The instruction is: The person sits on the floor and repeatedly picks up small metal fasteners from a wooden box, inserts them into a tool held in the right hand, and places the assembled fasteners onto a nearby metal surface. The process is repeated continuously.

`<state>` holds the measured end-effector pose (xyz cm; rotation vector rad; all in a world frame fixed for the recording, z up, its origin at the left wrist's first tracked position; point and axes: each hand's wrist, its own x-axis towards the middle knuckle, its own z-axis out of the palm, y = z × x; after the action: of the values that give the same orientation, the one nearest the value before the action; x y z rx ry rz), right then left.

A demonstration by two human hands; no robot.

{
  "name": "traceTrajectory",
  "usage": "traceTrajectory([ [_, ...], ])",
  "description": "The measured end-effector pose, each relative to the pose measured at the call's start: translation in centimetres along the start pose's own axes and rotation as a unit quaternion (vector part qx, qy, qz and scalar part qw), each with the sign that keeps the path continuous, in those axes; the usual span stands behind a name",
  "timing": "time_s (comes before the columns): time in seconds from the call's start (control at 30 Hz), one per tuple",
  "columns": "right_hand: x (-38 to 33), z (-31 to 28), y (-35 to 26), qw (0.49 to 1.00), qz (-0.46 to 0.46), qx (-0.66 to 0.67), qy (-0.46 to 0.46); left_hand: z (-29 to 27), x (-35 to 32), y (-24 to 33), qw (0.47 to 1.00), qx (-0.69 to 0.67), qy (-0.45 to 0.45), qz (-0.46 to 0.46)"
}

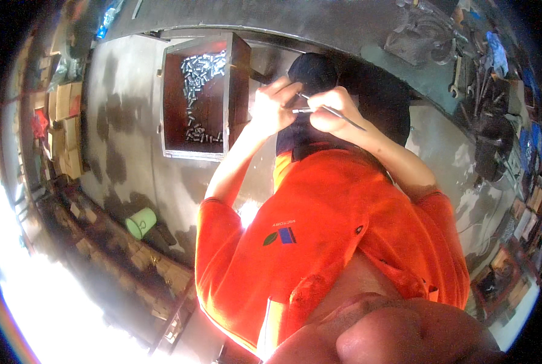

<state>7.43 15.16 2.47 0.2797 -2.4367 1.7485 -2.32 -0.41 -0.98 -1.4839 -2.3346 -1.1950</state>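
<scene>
My left hand (pixel 274 109) is closed, its fingers pinching a small silvery metal cylinder (pixel 302 110) that lies between my two hands. Beside it my right hand (pixel 334 112) is closed on a thin dark rod (pixel 351 121), which slants down to the right out of the fist. The fingertips nearly meet, so the exact contact of rod and cylinder is too small to tell. Left of my left hand, a reddish-brown open wooden drawer (pixel 172 112) holds many short metal cylinders (pixel 198 73), heaped at its far end with some at the near end.
A dark workbench (pixel 252 15) runs across the far side, with wrenches (pixel 457 79) at its right. Stained grey concrete floor (pixel 122 115) lies to the left. A pale green cup-shaped container (pixel 140 222) stands near shelves of small boxes. Cardboard boxes (pixel 67 127) sit at far left.
</scene>
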Motion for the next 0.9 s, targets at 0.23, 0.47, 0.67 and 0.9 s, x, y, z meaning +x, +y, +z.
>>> traceTrajectory([
  [0.23, -2.5, -3.4, -0.3, 0.997, 0.047, -0.008, 0.068, -0.2, 5.9, -4.8, 0.996, 0.089, -0.021, 0.024],
  [0.47, -2.5, -3.7, -1.2, 0.996, 0.031, 0.023, 0.084, -4.5, 20.9, -3.8, 0.966, -0.160, 0.102, -0.177],
  [0.67, -3.4, -2.9, -0.7, 0.995, 0.044, 0.064, 0.070, -9.7, 11.6, -10.3, 0.974, -0.047, 0.084, -0.205],
  [0.9, -2.8, -1.9, 0.2, 0.994, 0.051, 0.094, 0.024, -13.9, -13.7, -22.9, 0.880, 0.176, -0.109, -0.428],
])
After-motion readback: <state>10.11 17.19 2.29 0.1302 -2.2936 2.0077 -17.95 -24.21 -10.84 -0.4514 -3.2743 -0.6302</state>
